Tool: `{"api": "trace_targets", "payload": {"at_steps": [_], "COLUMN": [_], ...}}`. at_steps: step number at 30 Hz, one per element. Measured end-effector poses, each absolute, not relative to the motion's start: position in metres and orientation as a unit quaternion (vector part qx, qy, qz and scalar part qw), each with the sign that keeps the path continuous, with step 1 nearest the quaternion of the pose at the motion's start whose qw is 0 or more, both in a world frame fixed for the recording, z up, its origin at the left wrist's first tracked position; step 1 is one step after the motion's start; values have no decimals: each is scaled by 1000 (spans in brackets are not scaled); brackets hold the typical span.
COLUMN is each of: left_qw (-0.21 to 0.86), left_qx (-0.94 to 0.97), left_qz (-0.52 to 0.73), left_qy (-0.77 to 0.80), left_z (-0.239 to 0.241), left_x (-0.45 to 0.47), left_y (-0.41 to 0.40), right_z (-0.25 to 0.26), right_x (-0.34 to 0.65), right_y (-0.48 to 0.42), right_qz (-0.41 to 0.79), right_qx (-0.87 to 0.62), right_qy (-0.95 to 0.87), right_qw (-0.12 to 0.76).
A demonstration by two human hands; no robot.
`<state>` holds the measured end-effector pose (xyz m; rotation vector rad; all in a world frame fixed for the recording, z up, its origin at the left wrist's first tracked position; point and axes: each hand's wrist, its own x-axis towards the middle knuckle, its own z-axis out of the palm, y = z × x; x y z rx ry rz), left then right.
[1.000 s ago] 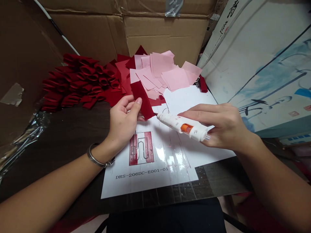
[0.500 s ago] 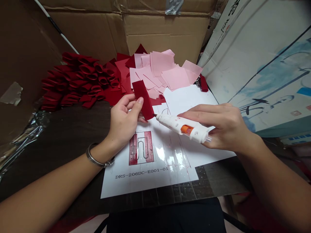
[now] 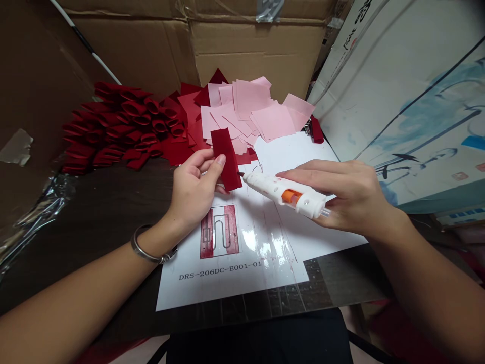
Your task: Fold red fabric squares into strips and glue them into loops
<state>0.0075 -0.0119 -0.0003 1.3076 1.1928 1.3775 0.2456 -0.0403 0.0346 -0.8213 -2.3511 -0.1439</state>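
My left hand (image 3: 195, 184) pinches a dark red fabric strip (image 3: 227, 162) between thumb and fingers, holding it upright above the white printed sheet (image 3: 265, 283). In my right hand (image 3: 344, 192) is a white hot glue gun (image 3: 284, 193) with an orange part in its side and a clear glue stick at its rear. The gun's dark nozzle points left and meets the right edge of the strip, near its lower end. Under my left hand the sheet carries a printed picture (image 3: 220, 232) with red side bands.
Rolled dark red fabric pieces (image 3: 125, 126) are piled at the back left. Pink squares (image 3: 253, 106) lie over red ones at the back middle. Cardboard (image 3: 257, 60) stands behind the dark table (image 3: 125, 222), and a painted white panel (image 3: 428, 96) at the right.
The strip in my left hand has turned a little more upright and shifted slightly right. The nozzle has moved slightly up along the strip's right edge.
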Motion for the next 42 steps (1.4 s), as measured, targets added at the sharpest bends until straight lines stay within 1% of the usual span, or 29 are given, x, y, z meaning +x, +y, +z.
{"api": "trace_targets", "payload": {"at_steps": [11, 16, 20, 27, 32, 38, 42], "left_qw": [427, 441, 445, 441, 448, 442, 438], "left_qx": [526, 523, 522, 527, 524, 526, 528], "left_qz": [546, 545, 547, 549, 547, 546, 545], "left_qy": [492, 485, 480, 477, 476, 480, 482], "left_z": [1, 1, 0, 0, 0, 0, 1], "left_x": [7, 8, 8, 8, 7, 8, 8], "left_y": [-12, -12, -12, -12, -12, -13, -13], "right_z": [35, 35, 34, 34, 34, 36, 36], "right_x": [245, 245, 246, 246, 246, 245, 245], "right_y": [-41, -40, -40, -41, -41, -42, -43], "right_qz": [-47, -55, -69, -55, -43, -62, -42], "right_qx": [-306, -312, -318, -324, -312, -326, -328], "right_qy": [-899, -895, -896, -900, -904, -896, -897], "right_qw": [311, 315, 301, 286, 290, 297, 295]}}
